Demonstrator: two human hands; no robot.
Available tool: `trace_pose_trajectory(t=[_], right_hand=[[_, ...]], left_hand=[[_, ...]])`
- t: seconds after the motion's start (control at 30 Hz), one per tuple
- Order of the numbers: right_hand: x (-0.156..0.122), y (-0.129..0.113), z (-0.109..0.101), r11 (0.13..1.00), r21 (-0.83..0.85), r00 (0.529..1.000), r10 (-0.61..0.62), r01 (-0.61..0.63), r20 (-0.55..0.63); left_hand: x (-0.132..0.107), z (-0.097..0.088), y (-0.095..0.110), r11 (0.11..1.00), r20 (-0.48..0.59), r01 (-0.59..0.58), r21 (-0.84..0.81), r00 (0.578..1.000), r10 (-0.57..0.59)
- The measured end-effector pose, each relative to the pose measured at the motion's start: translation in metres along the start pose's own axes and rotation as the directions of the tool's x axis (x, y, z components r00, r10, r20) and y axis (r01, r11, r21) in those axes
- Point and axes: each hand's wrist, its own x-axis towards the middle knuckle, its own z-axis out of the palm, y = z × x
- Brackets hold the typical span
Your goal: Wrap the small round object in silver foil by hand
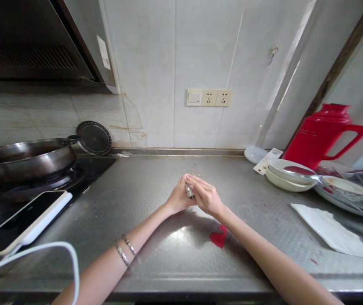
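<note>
Both my hands meet at the middle of a steel counter [156, 237]. My left hand [177, 197] and my right hand [205, 195] are closed together around a small shiny silver object [189, 192] that shows only between the fingers; I cannot make out what it is. Two bracelets [125, 250] sit on my left wrist. A small red scrap [218, 237] lies on the counter just under my right forearm.
A dark pan [26, 159] sits on the stove at the left, a round lid [94, 138] leaning on the wall behind it. A tablet [19, 220] with a white cable [42, 254] lies front left. Stacked bowls [287, 174], plates, a red thermos jug [323, 133] and white paper [330, 231] fill the right.
</note>
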Motion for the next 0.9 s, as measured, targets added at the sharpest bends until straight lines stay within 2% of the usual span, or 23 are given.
trace_pose_trajectory(t=[0.1,0.2,0.27,0.3,0.37,0.4,0.47,0.5,0.53,0.6,0.7,0.9], right_hand=[[0.001,-0.004,-0.001,0.999,0.005,0.999,-0.035,0.035,0.004],[0.003,-0.010,-0.003,0.994,0.062,0.995,-0.095,0.093,0.018],[0.005,-0.012,-0.005,0.989,0.124,0.996,-0.084,0.081,0.015],[0.006,-0.012,-0.007,0.987,0.153,0.999,-0.038,0.038,-0.005],[0.007,-0.008,-0.012,0.975,0.191,0.986,0.137,-0.117,-0.094],[0.008,-0.005,-0.015,0.956,0.199,0.957,0.246,-0.214,-0.152],[0.008,0.004,-0.018,0.896,0.200,0.864,0.439,-0.398,-0.246],[0.008,0.008,-0.019,0.864,0.196,0.827,0.501,-0.463,-0.255],[0.008,0.013,-0.019,0.845,0.191,0.811,0.534,-0.500,-0.240],[0.005,0.018,-0.016,0.839,0.190,0.829,0.538,-0.510,-0.152],[0.001,0.017,-0.006,0.861,0.221,0.880,0.474,-0.458,-0.027],[-0.002,0.007,0.000,0.938,0.192,0.954,0.298,-0.288,-0.028]], left_hand=[[0.002,0.000,-0.003,1.000,0.017,0.022,0.009,1.000,-0.023],[0.005,-0.003,-0.005,0.994,0.036,0.105,-0.027,0.994,-0.104],[0.007,-0.006,-0.005,0.985,0.029,0.157,-0.075,0.987,-0.155],[0.007,-0.007,-0.004,0.982,0.018,0.165,-0.090,0.986,-0.164],[0.007,-0.008,-0.003,0.982,-0.015,0.161,-0.093,0.986,-0.163],[0.007,-0.008,-0.003,0.983,-0.024,0.159,-0.086,0.987,-0.162],[0.005,-0.007,-0.001,0.982,-0.009,0.172,-0.078,0.985,-0.174],[0.004,-0.006,0.000,0.980,0.005,0.182,-0.077,0.983,-0.182],[0.003,-0.005,0.000,0.979,0.018,0.188,-0.077,0.982,-0.187],[0.001,-0.004,0.001,0.979,0.039,0.188,-0.082,0.982,-0.185],[0.001,-0.002,0.001,0.979,0.052,0.166,-0.115,0.986,-0.161],[0.004,-0.003,0.003,0.976,0.018,0.161,-0.145,0.987,-0.160]])
